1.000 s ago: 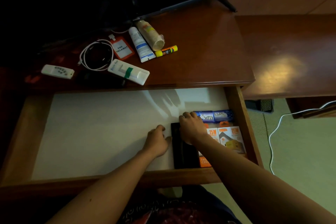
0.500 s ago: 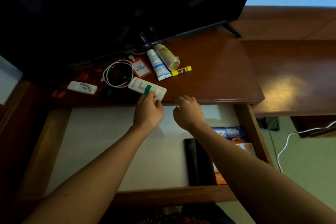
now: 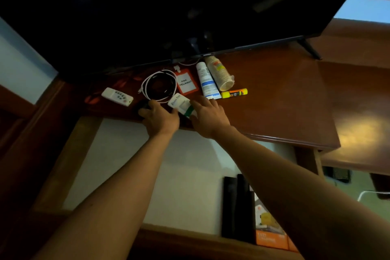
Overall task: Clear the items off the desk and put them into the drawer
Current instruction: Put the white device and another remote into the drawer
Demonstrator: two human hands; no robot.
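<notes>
1. The white box with the green band (image 3: 181, 105) is lying at the front edge of the desk (image 3: 274, 99), just above the open drawer (image 3: 185, 175). The right hand (image 3: 207, 117) is resting on its right end with fingers fairly straight and lightly spread; whether the thumb is curling under it cannot be told.
2. The left hand (image 3: 161, 118) is sitting at the box's nine o'clock, thumb touching the box's left edge, fingers curling over a dark object (image 3: 143, 106) too dim to identify; whether they are actually gripping it cannot be told.
3. The box is looking like light, stiff cardboard, probably a little slick; taking it by the two short ends or pinching the long sides should be holding it safely.
4. At the box's twelve o'clock a coiled white cable (image 3: 159, 85) is lying; it is soft and would be sagging if lifted by one loop. At one o'clock are an orange badge holder (image 3: 186, 82), a white tube (image 3: 206, 81), a stack of paper cups (image 3: 220, 75) and a yellow glue stick (image 3: 234, 93); at nine o'clock, a white remote (image 3: 117, 96).
5. The desk is glossy wood, so things may be sliding easily. A dark television (image 3: 190, 6) is looming at twelve o'clock; the drawer's pale floor is holding a black case (image 3: 236, 207) and orange boxes (image 3: 270, 230) at five o'clock.
</notes>
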